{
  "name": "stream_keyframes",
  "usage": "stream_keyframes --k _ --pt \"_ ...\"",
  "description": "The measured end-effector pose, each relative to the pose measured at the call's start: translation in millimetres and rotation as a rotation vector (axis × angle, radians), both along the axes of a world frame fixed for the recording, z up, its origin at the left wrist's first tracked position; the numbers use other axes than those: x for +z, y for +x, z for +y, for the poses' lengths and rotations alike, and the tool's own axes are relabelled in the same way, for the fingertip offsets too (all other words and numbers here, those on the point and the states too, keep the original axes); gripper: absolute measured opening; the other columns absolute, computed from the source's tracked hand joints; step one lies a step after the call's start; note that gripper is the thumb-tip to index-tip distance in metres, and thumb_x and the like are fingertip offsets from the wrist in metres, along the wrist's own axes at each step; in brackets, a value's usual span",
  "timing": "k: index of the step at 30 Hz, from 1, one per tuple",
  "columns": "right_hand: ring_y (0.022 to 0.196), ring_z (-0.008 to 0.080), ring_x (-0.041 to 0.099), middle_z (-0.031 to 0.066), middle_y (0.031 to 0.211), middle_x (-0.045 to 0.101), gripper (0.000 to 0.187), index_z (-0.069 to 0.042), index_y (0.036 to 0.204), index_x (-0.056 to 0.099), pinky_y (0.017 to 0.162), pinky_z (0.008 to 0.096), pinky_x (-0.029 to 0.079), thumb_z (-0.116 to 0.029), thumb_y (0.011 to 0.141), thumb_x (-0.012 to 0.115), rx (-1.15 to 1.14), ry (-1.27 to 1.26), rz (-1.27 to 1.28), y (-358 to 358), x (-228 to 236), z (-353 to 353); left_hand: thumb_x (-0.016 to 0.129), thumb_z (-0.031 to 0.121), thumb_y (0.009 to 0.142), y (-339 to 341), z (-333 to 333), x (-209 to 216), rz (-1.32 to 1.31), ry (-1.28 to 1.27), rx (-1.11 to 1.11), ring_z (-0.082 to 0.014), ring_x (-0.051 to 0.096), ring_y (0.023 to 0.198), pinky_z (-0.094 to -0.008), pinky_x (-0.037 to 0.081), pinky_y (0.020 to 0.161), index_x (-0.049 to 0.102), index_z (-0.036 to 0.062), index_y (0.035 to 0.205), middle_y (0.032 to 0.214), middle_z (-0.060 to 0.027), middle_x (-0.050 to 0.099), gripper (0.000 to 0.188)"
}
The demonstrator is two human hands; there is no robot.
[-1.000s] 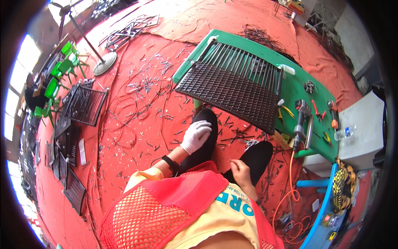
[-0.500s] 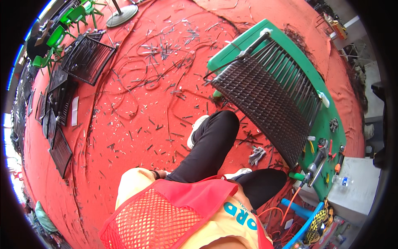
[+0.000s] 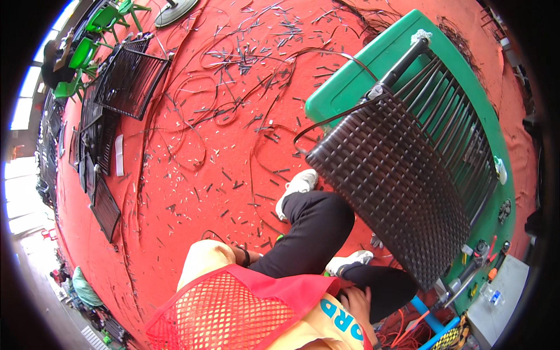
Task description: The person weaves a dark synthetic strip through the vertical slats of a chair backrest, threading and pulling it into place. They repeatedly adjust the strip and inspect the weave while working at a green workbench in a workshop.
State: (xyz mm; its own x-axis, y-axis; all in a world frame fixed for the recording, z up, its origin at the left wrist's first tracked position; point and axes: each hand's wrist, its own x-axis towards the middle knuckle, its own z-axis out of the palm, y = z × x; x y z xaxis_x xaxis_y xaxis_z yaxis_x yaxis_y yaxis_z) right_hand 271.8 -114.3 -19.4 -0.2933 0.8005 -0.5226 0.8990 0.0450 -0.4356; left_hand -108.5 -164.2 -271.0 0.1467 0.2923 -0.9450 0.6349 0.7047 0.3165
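Observation:
My left hand [image 3: 255,257] is low beside my bent left leg, below a dark wristband. The leg and my sleeve hide most of its fingers, so its grip cannot be made out. By my right thigh my right hand [image 3: 357,301] lies against the black trousers, fingers apart, with nothing visible in it. In front of me a dark brown woven rattan panel [image 3: 396,175] on a frame leans over a green table [image 3: 344,87]. Its lower part is tightly woven; bare dark rods show in the upper part. A loose rattan strand [image 3: 315,125] loops out from its left edge.
Cut scraps and long strands [image 3: 224,105] litter the red floor covering [image 3: 175,204]. Dark frames [image 3: 131,81] and green chairs [image 3: 105,20] stand at far left. A power tool [image 3: 466,271] lies at the table's near right, by a plastic bottle [image 3: 494,296] and blue tubing [image 3: 429,315].
My view has shifted, and the woven panel appears larger and nearer. My right hand has come into view by my thigh. The grey glove on the floor is now mostly hidden behind the panel.

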Motion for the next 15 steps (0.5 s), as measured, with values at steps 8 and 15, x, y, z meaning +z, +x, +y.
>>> stream_keyframes --k 8,15 --pt "0.095 0.0329 0.058 0.0123 0.098 0.063 0.032 -0.006 0.094 0.064 0.090 0.0529 0.039 -0.022 0.065 0.065 0.251 0.171 0.065 99 -12 30 0.050 0.041 0.084 -12 32 22 0.085 -0.060 -0.011 -0.0284 0.063 0.072 -0.0422 0.048 0.061 0.065 0.0048 0.086 0.082 -0.0160 0.065 0.039" --pt "0.097 0.0299 0.057 0.0078 0.098 0.063 0.021 -0.007 0.087 0.064 0.089 0.0511 0.038 -0.019 0.070 0.065 0.039 0.282 0.113 79 -2 34 0.050 0.043 0.083 -30 76 52 0.141 -0.058 -0.062 -0.0304 0.064 0.075 -0.0432 0.048 0.064 0.066 0.0047 0.088 0.085 -0.0174 0.066 0.042"
